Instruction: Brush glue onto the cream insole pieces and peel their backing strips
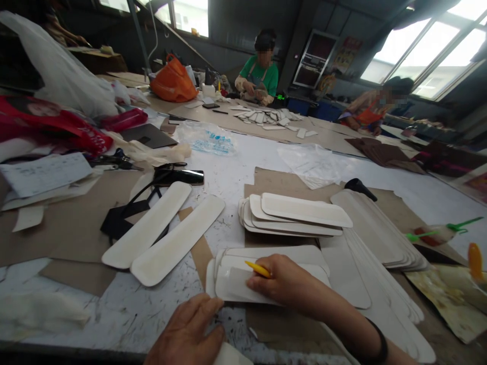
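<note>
My right hand (281,281) is closed on a slim yellow stick-like tool (258,268); its working end is hidden. The hand is over a low stack of long white round-ended panels (232,286). At that stack's near left corner is my left hand (190,327), its forefinger and thumb apart and fingertips close to the panel edge. Partly hidden below the left hand is another white piece (230,356). Just behind, a second stack of white panels (300,208) lies on brown board. Two single white panels (178,241) lie side by side to the left.
Fanned pale panels (376,233) spread at the right, near a black cup-like object (360,189) and a stained sheet (449,299). Scissors (119,159), a shiny black object (182,177) and plastic bags (209,139) lie left and behind. Two co-workers (262,71) sit across the table.
</note>
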The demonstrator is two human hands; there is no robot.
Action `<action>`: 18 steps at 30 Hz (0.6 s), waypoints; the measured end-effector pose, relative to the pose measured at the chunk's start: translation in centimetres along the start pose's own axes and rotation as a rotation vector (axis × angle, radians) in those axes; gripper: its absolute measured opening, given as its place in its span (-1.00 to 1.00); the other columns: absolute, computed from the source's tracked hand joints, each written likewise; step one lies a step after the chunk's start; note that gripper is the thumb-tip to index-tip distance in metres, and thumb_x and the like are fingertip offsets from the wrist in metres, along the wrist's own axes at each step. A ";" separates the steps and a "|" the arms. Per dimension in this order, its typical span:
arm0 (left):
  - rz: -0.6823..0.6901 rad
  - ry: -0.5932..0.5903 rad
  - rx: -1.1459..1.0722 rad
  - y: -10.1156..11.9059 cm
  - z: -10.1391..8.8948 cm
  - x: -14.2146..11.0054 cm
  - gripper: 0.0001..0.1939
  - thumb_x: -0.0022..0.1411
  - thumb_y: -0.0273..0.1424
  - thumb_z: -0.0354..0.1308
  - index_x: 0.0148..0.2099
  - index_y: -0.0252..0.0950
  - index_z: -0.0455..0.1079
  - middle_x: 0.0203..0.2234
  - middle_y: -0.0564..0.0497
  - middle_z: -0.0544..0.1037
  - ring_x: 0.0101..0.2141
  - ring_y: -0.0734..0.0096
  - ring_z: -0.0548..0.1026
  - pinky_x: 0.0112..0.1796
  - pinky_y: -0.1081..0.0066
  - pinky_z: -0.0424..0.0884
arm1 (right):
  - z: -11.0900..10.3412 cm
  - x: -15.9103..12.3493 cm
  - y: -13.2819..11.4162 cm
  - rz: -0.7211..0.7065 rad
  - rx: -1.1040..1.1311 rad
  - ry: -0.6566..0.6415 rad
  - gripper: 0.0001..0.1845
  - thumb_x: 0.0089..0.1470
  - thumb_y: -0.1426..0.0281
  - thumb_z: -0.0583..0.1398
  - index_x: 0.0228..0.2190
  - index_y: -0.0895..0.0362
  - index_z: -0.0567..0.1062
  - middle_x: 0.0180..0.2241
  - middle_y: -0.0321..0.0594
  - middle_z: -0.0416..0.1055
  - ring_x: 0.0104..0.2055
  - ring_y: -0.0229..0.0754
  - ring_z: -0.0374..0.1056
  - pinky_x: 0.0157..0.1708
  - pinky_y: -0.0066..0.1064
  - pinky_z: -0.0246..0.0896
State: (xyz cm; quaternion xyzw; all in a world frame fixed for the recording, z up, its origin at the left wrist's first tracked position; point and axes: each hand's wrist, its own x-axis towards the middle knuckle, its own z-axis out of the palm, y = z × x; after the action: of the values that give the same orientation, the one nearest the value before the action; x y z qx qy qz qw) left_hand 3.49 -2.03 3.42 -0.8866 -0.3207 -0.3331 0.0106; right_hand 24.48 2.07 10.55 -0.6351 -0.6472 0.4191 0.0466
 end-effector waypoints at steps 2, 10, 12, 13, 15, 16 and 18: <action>0.010 0.007 0.004 -0.6 0.7 -0.2 -0.72 0.26 -0.57 -0.15 -0.36 -0.29 0.36 -0.19 -0.10 0.49 -0.11 0.20 0.38 -0.11 0.29 0.33 | 0.2 1.2 -0.2 0.015 -0.045 -0.019 -0.73 -0.08 0.34 0.14 -0.69 0.13 0.21 -0.67 -0.40 0.11 -0.61 -0.35 0.02 -0.62 -0.49 -0.17; 0.045 -0.193 -0.030 -1.9 0.2 1.1 -0.68 0.27 -0.57 -0.18 -0.34 -0.33 0.40 -0.10 -0.13 0.49 -0.05 0.22 0.38 -0.06 0.32 0.35 | 0.5 2.9 -0.2 0.031 -0.220 -0.077 -0.79 -0.08 0.29 0.14 -0.55 0.18 0.46 -0.54 -0.22 0.40 -0.51 -0.26 0.21 -0.55 -0.47 -0.06; 0.051 -0.227 -0.028 -2.0 0.1 1.4 -0.66 0.28 -0.57 -0.20 -0.33 -0.34 0.40 -0.10 -0.13 0.50 -0.06 0.22 0.39 -0.07 0.32 0.36 | 0.6 3.0 -0.3 0.037 -0.240 -0.086 -0.77 -0.07 0.28 0.14 -0.51 0.19 0.49 -0.51 -0.19 0.43 -0.50 -0.25 0.24 -0.55 -0.47 -0.05; 0.054 -0.241 -0.024 -2.0 0.1 1.4 -0.66 0.28 -0.57 -0.21 -0.33 -0.34 0.40 -0.10 -0.13 0.50 -0.06 0.22 0.40 -0.08 0.32 0.37 | 0.6 3.1 -0.4 0.040 -0.248 -0.090 -0.77 -0.07 0.28 0.14 -0.49 0.19 0.50 -0.50 -0.18 0.44 -0.50 -0.24 0.25 -0.55 -0.47 -0.05; 0.065 -0.261 -0.006 -2.1 0.2 1.5 -0.65 0.28 -0.56 -0.21 -0.32 -0.34 0.41 -0.11 -0.12 0.51 -0.08 0.21 0.41 -0.10 0.31 0.38 | 0.5 3.1 -0.6 0.039 -0.269 -0.092 -0.76 -0.06 0.29 0.14 -0.47 0.19 0.52 -0.49 -0.16 0.46 -0.50 -0.24 0.27 -0.56 -0.48 -0.05; 0.071 -0.265 0.003 -2.1 0.2 1.5 -0.66 0.28 -0.56 -0.21 -0.31 -0.34 0.41 -0.12 -0.12 0.51 -0.08 0.21 0.42 -0.11 0.30 0.39 | 0.5 3.2 -0.6 0.033 -0.285 -0.089 -0.76 -0.06 0.29 0.14 -0.47 0.20 0.53 -0.49 -0.15 0.47 -0.50 -0.23 0.27 -0.57 -0.48 -0.05; 0.077 -0.261 0.009 -2.2 0.4 1.4 -0.67 0.28 -0.55 -0.21 -0.31 -0.34 0.40 -0.12 -0.11 0.51 -0.09 0.20 0.42 -0.11 0.30 0.39 | 0.5 3.2 -0.7 0.025 -0.320 -0.082 -0.75 -0.05 0.29 0.14 -0.46 0.21 0.54 -0.49 -0.12 0.48 -0.50 -0.22 0.30 -0.58 -0.47 -0.05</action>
State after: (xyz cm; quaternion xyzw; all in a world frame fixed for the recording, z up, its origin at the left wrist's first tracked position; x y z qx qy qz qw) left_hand 3.23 0.63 3.51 -0.9341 -0.2864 -0.2127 -0.0143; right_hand 22.97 4.70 9.13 -0.6249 -0.6989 0.3369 -0.0867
